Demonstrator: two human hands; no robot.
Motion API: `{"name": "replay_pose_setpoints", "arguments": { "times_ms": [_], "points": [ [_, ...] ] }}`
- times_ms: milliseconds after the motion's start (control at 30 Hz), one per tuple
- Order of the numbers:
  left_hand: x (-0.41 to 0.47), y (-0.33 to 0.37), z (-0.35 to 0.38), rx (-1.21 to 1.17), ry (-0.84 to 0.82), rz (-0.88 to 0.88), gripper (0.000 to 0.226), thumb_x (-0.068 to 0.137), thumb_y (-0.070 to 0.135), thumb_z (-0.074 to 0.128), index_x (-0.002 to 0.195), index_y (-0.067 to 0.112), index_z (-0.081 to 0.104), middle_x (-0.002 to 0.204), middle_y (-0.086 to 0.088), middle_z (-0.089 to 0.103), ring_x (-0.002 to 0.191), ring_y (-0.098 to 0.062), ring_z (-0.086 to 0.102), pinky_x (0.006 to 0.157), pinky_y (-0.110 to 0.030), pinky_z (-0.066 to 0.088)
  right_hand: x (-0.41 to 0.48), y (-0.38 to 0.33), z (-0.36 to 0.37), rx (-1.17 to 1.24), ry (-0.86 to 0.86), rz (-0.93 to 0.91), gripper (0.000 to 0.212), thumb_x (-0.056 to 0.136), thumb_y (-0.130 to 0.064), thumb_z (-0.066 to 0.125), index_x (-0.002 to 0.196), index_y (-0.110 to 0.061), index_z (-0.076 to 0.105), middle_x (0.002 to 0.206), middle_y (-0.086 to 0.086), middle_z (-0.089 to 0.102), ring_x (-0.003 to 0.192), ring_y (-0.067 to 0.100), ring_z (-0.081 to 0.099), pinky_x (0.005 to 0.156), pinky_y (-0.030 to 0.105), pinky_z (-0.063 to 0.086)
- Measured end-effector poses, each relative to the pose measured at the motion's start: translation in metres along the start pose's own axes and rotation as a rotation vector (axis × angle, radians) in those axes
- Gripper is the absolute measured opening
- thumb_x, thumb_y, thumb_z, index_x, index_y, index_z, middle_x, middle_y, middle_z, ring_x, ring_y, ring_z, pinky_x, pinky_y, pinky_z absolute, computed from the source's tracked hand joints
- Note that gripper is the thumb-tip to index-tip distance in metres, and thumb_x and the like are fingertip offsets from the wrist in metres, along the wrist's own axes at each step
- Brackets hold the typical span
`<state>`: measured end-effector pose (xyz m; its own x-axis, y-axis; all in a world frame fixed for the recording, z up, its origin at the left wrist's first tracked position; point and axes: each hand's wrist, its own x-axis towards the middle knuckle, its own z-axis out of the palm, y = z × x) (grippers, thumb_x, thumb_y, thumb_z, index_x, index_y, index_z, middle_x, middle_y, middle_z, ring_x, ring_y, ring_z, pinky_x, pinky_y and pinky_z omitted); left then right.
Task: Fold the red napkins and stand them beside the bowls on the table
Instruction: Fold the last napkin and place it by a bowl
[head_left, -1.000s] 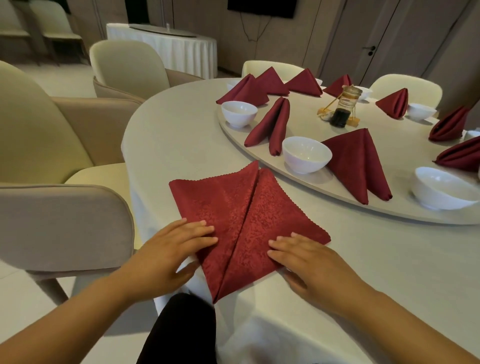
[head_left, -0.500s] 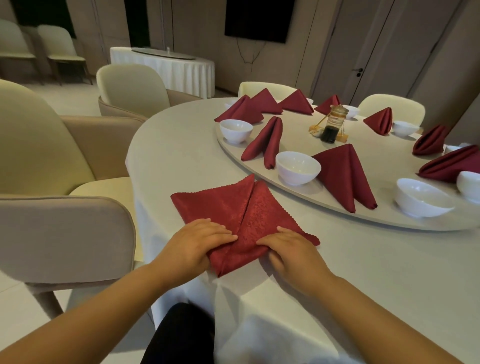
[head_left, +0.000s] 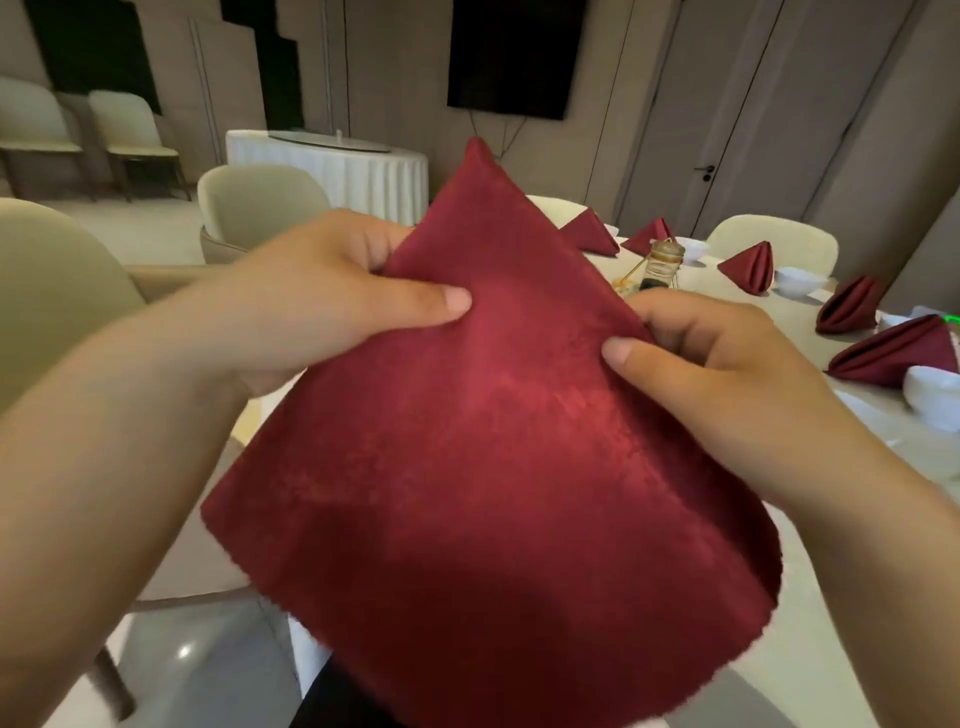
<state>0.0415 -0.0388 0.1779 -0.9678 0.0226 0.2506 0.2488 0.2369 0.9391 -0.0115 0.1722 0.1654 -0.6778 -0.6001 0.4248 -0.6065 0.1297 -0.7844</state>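
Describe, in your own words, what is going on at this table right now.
A person holds a folded red napkin in the air, point up, left hand and right hand each pinching a side edge. It is not yet set down. Behind it, other folded napkins already stand beside white bowls on the table.

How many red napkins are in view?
6. One napkin held by left hand and right hand; five on the table: two by the jar, one farther right, two at far right. Others may be hidden behind it.

Both my hands up at the napkin (head_left: 483, 441): left hand (head_left: 332, 291) pinches its left edge, right hand (head_left: 717, 374) its right edge, thumbs on near face.
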Motion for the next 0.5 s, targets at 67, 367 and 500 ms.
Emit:
{"name": "replay_pose_setpoints", "arguments": {
  "times_ms": [67, 367, 500],
  "points": [
    [0.013, -0.006, 0.002, -0.005, -0.026, -0.080, 0.014, 0.058, 0.017, 0.077, 0.071, 0.020, 0.075, 0.071, -0.002, 0.072, 0.061, -0.012, 0.068, 0.052, -0.019, 0.053, 0.004, 0.008, -0.002, 0.032, 0.007, 0.079, 0.010, 0.082, -0.018, 0.058, 0.082, -0.017, 0.068, 0.070, -0.007, 0.066, 0.064, 0.004, 0.060, 0.060, 0.015, 0.047],
    [0.077, -0.143, 0.030, 0.014, -0.189, -0.595, 0.015, 0.089, 0.004, 0.054, 0.082, 0.011, 0.066, 0.065, 0.002, 0.069, 0.055, -0.009, 0.065, 0.062, -0.022, 0.054, 0.014, 0.147, 0.027, -0.191, -0.072, 0.579, 0.026, 0.089, -0.008, 0.053, 0.067, -0.021, 0.057, 0.064, 0.001, 0.058, 0.054, 0.009, 0.052, 0.059, 0.020, 0.043],
    [0.097, -0.175, 0.038, 0.103, -0.176, -0.655, 0.015, 0.088, 0.007, 0.058, 0.077, 0.014, 0.065, 0.066, 0.000, 0.067, 0.055, -0.012, 0.063, 0.064, -0.026, 0.054, 0.024, 0.188, 0.036, -0.387, -0.095, 0.603, 0.012, 0.089, -0.014, 0.053, 0.079, -0.015, 0.058, 0.079, 0.002, 0.058, 0.076, 0.016, 0.055, 0.073, 0.026, 0.043]
  ]
}}
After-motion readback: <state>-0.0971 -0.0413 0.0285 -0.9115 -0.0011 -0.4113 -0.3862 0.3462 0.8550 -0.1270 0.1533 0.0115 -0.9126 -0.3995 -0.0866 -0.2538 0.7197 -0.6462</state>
